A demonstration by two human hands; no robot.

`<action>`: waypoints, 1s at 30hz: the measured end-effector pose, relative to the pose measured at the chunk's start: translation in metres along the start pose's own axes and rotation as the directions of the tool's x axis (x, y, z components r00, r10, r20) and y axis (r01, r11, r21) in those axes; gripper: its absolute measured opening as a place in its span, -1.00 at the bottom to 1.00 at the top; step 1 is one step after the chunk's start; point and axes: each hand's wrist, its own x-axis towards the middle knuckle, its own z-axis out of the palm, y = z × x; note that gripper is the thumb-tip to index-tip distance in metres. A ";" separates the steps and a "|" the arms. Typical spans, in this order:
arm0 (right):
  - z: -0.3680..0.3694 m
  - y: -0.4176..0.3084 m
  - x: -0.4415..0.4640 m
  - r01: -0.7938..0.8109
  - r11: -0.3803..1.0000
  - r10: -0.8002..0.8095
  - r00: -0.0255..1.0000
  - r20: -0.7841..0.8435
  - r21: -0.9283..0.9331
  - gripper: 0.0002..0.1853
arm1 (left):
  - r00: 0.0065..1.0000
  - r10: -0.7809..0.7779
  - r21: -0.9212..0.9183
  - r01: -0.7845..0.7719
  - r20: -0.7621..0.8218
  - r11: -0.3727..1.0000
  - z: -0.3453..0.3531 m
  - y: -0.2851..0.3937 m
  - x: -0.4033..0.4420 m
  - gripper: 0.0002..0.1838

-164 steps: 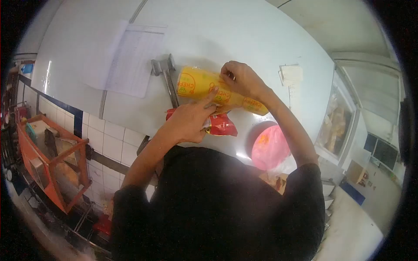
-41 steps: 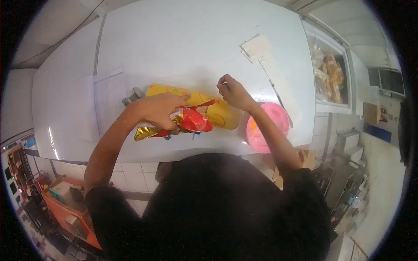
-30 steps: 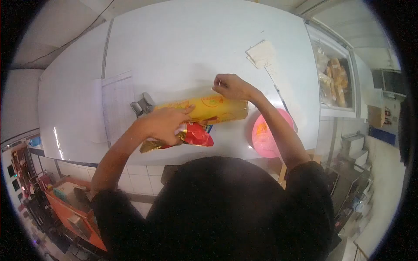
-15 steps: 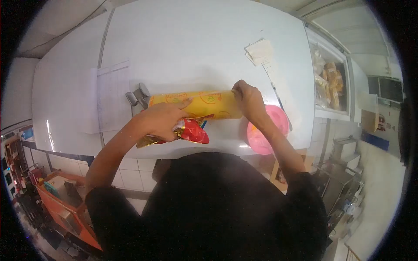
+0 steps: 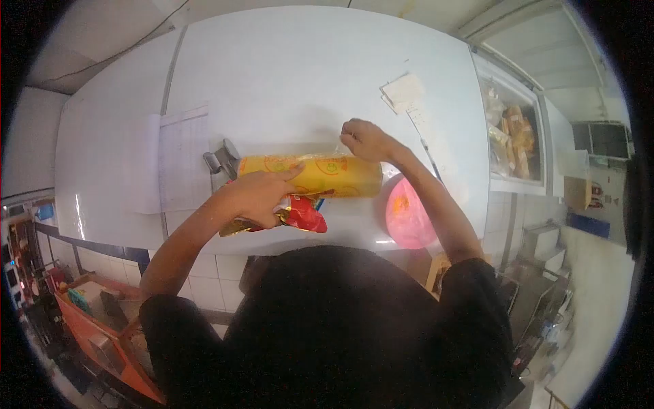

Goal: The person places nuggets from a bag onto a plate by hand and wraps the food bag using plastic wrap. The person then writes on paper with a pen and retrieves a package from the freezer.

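Note:
A large yellow roll of cling film (image 5: pixel 354 180) with red and green print lies sideways on the white table. My left hand (image 5: pixel 259 196) rests against its near left side, index finger stretched over the roll. Under that hand's other fingers is a crumpled red and gold foil packet (image 5: pixel 304 213). My right hand (image 5: pixel 370 141) is closed just beyond the roll's far edge, with a thin clear sheet of film stretching from the roll to its fingertips. At the roll's left end stands a grey metal piece (image 5: pixel 223 162), perhaps part of a holder.
A pink round container (image 5: pixel 409 221) with an orange mark sits beneath my right forearm. Papers (image 5: pixel 185 160) lie on the left. Towards the back right are a pale card (image 5: pixel 403 92) and a long thin tool (image 5: pixel 428 151). Plastic-wrapped goods (image 5: pixel 519 140) fill a recess further right.
My right hand has moved up and left from the roll's right end, drawing a clear film edge over the roll. My left hand keeps its place on the packet and roll.

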 end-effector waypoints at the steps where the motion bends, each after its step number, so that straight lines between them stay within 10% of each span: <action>1: -0.004 -0.014 0.001 0.010 1.000 -0.010 1.000 0.002 -0.003 -0.59 | 1.000 0.002 -0.007 -0.002 0.010 1.000 -0.001 0.000 0.000 -0.17; 3: -0.015 -0.040 0.000 -0.265 0.941 0.236 0.959 0.154 0.208 -0.52 | 1.000 0.022 -0.032 -0.022 -0.003 0.999 0.002 -0.003 0.000 -0.17; 8: 0.001 -0.055 -0.001 0.053 0.986 -0.068 0.994 0.089 0.159 -0.54 | 0.997 0.038 -0.048 -0.041 -0.069 0.998 0.008 -0.003 -0.002 -0.16; 12: 0.014 -0.056 -0.001 -0.157 0.909 0.052 0.962 0.269 0.385 -0.72 | 1.000 0.014 -0.034 -0.014 -0.022 0.999 0.005 0.005 -0.005 -0.17; 17: 0.027 -0.059 0.002 0.242 0.958 -0.202 0.952 -0.231 0.157 -0.85 | 0.999 0.024 -0.037 -0.026 -0.041 0.999 0.016 0.003 -0.009 -0.20; 23: 0.031 -0.048 0.031 -0.093 0.986 0.108 0.988 -0.110 0.137 -0.84 | 0.989 0.106 0.076 -0.099 -0.104 0.992 0.021 0.001 -0.009 -0.20; 30: 0.032 -0.062 0.010 -0.046 0.831 0.084 0.996 -0.043 0.554 -0.84 | 0.945 0.037 -0.115 0.000 0.325 0.993 -0.018 0.025 -0.008 -0.16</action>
